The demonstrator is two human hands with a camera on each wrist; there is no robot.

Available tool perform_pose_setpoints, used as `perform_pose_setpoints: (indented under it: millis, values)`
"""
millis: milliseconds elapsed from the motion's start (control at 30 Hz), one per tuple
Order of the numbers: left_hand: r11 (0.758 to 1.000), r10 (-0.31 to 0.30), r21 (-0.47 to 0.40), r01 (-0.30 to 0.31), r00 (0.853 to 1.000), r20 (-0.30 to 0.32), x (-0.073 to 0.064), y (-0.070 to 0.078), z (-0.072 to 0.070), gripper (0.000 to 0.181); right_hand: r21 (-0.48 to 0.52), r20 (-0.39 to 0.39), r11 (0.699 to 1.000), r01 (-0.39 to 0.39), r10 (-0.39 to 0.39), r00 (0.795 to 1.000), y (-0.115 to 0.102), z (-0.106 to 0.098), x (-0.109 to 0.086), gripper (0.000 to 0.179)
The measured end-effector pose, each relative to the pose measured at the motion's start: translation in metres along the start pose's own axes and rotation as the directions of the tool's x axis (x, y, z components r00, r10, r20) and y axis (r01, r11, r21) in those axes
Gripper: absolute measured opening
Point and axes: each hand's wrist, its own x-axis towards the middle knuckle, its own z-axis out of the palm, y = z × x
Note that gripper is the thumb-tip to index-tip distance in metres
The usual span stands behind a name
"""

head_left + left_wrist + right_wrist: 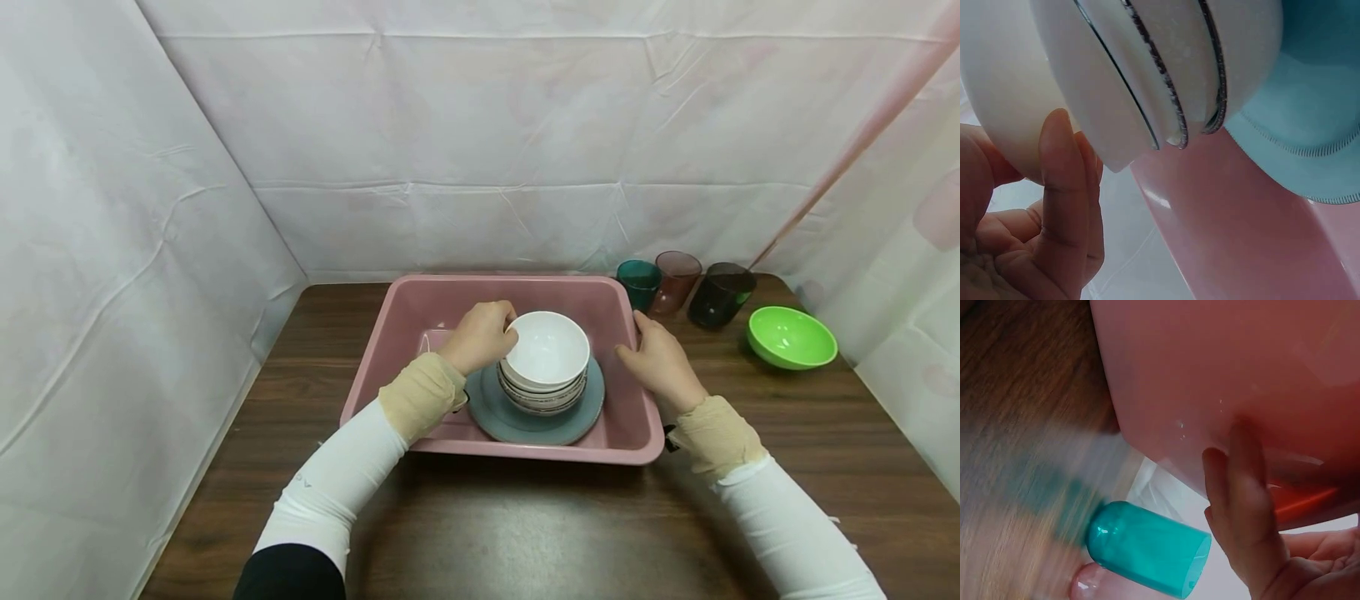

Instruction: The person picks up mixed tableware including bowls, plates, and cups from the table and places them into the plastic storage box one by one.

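From the left, we pinch the edge of a shiny white round bowl (547,346) with our left hand (480,337), thumb on one side and fingers on the other. The white bowl is at the top of a stack of pale round bowls with dark rims (536,407). We cannot tell if it is quite free of the one below. To do this well, we think we should hold just one bowl in the pinch. A slow pull straight up seems best, since a tilt could make the lower bowls clink or slide.

The white bowl touches our left hand and lies just to its right. It is to the left of our right hand (663,362) and apart from it, with some of the tub in between.

Under the stack is a flat round blue-gray plate (525,429). It lies inside a pink four-sided tub with smooth walls (450,298). Our hands are apart, one on each side of the stack.

On the right, our right hand holds the tub's right wall, thumb inside and fingers outside. A firm grip there should help the tub stay put on the brown wood-look tabletop (487,525). Near that hand, toward the back, are a see-through teal cup (640,287), a see-through reddish cup (677,282) and a dark cup (720,296). Farthest right is a shiny bright green bowl (793,337).
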Motion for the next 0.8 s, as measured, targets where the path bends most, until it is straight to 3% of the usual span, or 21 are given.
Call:
perform_pose_setpoints:
  millis: [333,800]
  values:
    - [1.000,-0.002,0.030,0.002,1.000,-0.011,0.0008,-0.0007,0.0021,0.013,0.055,0.001,0.998,-0.033,0.033,0.999,0.0031,0.0017,-0.0025,0.045]
    - [0.998,-0.007,0.058,0.006,1.000,0.011,0.0024,-0.0035,0.0023,0.017,0.122,0.047,0.989,-0.089,0.084,0.995,0.0064,0.0036,-0.0026,0.043]
